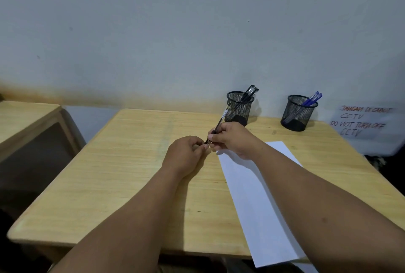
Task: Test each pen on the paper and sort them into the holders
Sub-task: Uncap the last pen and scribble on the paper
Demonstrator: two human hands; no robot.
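Observation:
My right hand (231,139) grips a black pen (220,122) near its lower end, the barrel slanting up towards the back. My left hand (186,154) pinches the pen's tip end, where the cap would sit; the fingers hide it. Both hands hover over the wooden table (122,163), just left of the top corner of a white paper sheet (256,202). At the back stand two black mesh holders: the left holder (240,108) has black pens, the right holder (298,112) has blue pens.
A handwritten notice about CCTV (361,122) hangs on the wall at the right. A second wooden table (24,117) stands to the left across a gap. The paper overhangs the table's front edge.

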